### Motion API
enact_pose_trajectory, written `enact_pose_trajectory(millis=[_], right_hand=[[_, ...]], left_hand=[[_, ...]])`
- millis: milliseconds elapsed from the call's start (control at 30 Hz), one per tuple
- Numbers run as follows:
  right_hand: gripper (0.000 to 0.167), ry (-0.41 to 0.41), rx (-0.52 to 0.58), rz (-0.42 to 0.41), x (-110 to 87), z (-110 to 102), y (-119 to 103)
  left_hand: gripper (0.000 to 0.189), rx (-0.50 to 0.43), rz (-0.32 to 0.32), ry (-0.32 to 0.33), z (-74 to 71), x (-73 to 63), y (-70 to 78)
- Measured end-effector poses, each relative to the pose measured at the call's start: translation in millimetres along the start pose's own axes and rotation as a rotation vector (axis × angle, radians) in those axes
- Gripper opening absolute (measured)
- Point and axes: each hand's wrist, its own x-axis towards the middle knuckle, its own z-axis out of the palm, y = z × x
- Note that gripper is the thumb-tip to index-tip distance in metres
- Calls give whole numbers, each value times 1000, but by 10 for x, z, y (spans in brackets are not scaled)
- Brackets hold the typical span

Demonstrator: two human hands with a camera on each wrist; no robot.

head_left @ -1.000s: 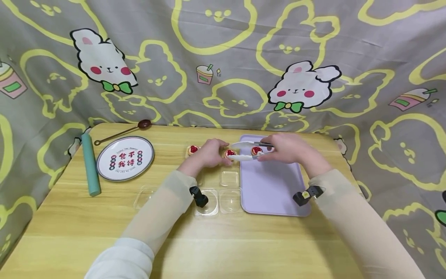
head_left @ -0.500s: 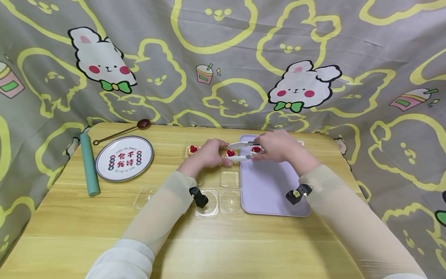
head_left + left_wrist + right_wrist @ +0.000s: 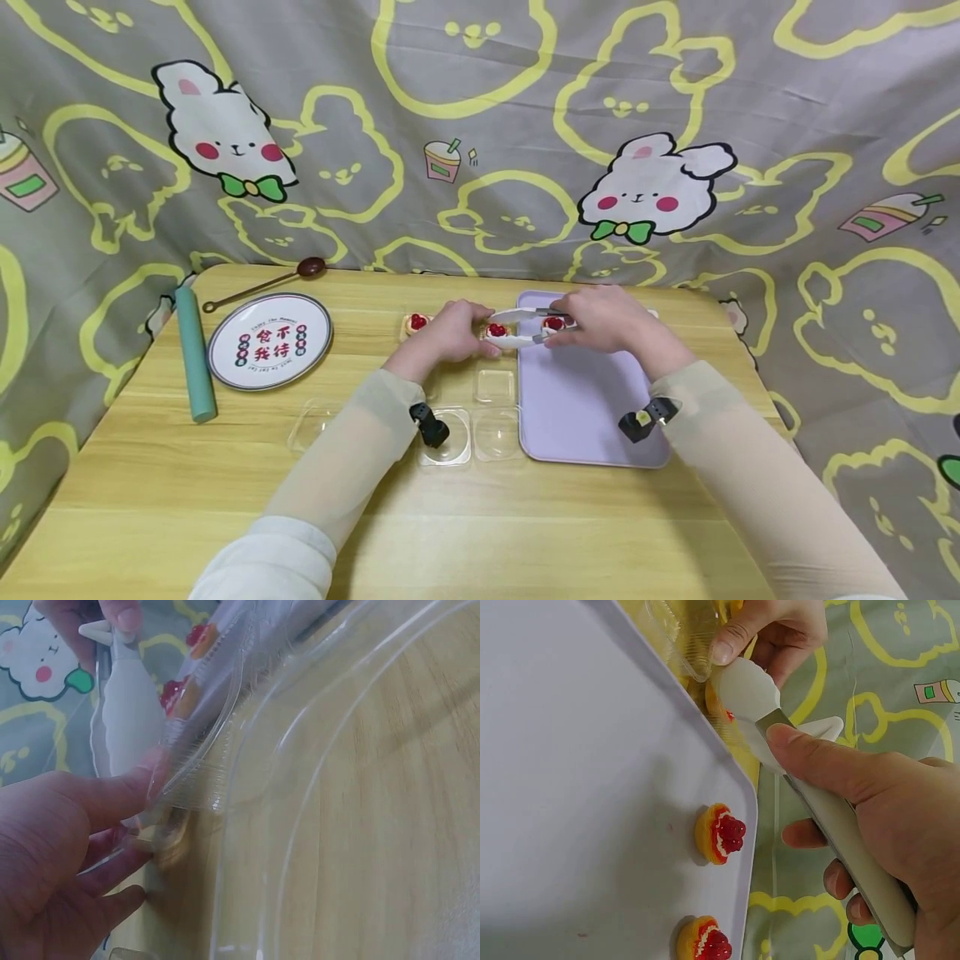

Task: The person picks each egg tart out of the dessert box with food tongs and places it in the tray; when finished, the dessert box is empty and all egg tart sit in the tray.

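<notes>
My right hand (image 3: 603,317) grips metal tongs (image 3: 855,862) with white scalloped tips. The tips reach left, one on each side of a small berry-topped tart (image 3: 497,331); whether they touch it is unclear. That tart sits low in a clear plastic box (image 3: 206,784), whose edge my left hand (image 3: 450,331) pinches between thumb and fingers. Beneath the tongs, another berry tart (image 3: 720,834) lies on the lilac tray (image 3: 592,417), with one more tart (image 3: 703,939) beyond it in the right wrist view. Left of my left hand is a further tart (image 3: 417,323).
Clear plastic boxes (image 3: 497,432) stand open in front of my left hand, beside the tray. At the left lie a white printed plate (image 3: 270,367), a green rolling pin (image 3: 195,358) and a brown long-handled spoon (image 3: 311,267). A patterned curtain (image 3: 517,142) hangs behind the table.
My right hand has moved a little left with the tongs, so the tips now reach further past the tart by my left hand. My left hand stays in place.
</notes>
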Motion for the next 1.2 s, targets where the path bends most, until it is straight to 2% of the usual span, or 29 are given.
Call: enact_pose_trajectory(millis=[267, 467, 600, 900, 1200], right_hand=[[41, 24, 12, 5, -80, -32, 8], [61, 46, 4, 16, -209, -110, 37], [69, 75, 2, 14, -328, -163, 91], [69, 123, 5, 41, -670, -201, 235], [85, 115, -4, 62, -967, -143, 335]], left_hand=[[76, -4, 12, -2, 21, 20, -24], [81, 2, -17, -9, 15, 13, -6], [85, 10, -39, -10, 8, 8, 7], [84, 21, -43, -16, 6, 22, 4], [84, 2, -62, -18, 19, 29, -5]])
